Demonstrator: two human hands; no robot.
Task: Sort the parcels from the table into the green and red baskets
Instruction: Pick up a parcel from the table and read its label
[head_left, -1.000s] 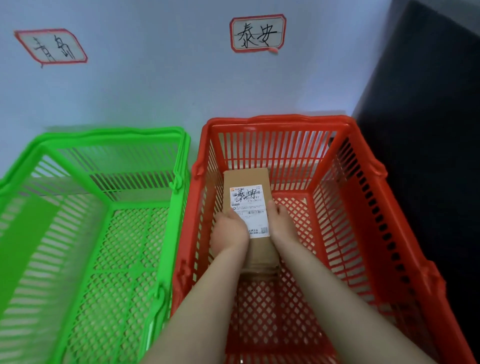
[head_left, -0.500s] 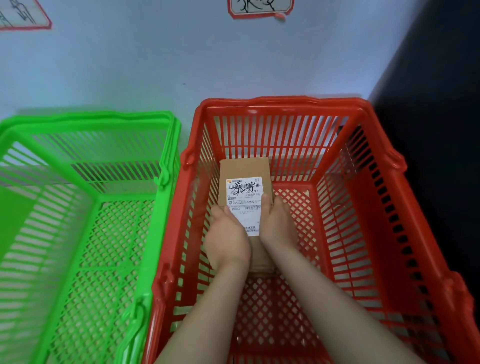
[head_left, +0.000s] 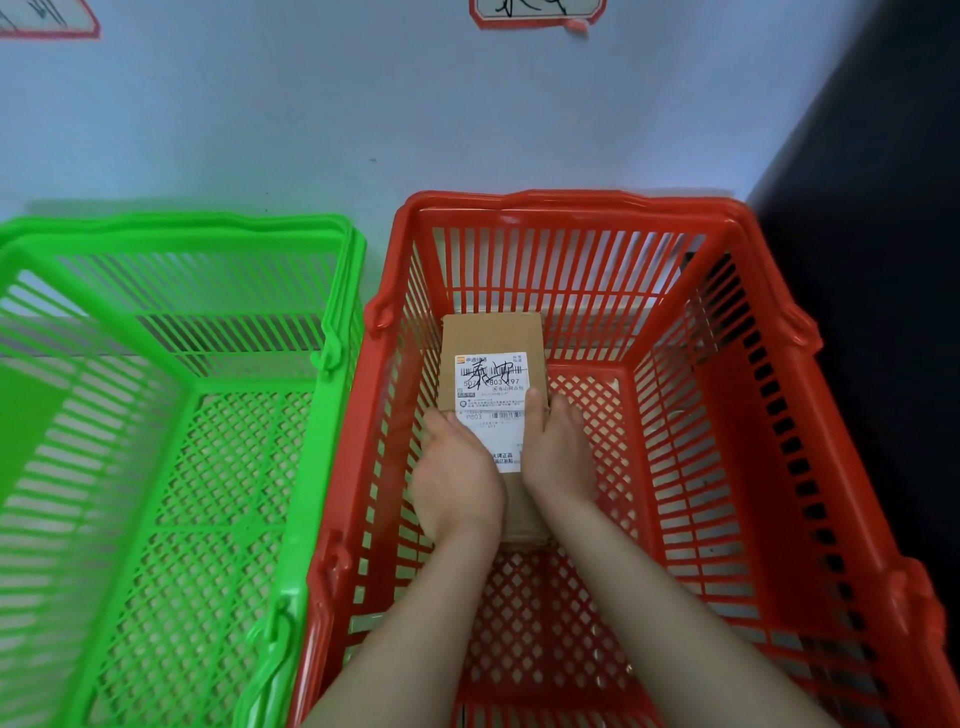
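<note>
A brown cardboard parcel (head_left: 493, 338) with a white shipping label and black handwriting is down inside the red basket (head_left: 737, 332), near its far left corner. My left hand (head_left: 457, 473) grips the parcel's left side and my right hand (head_left: 558, 457) grips its right side, thumbs on the label. The parcel's near end is hidden between my wrists. I cannot tell whether it touches the basket floor. The green basket (head_left: 332, 291) stands beside the red one on the left and holds nothing.
Both baskets stand against a pale wall. Two red-bordered handwritten signs hang on it, one (head_left: 535, 10) above the red basket, one (head_left: 47, 21) above the green. A dark panel (head_left: 883, 260) rises to the right of the red basket.
Both hands have carried the parcel lower and a little further into the red basket. My head has tipped down and moved closer, so the wall signs have slid to the top edge.
</note>
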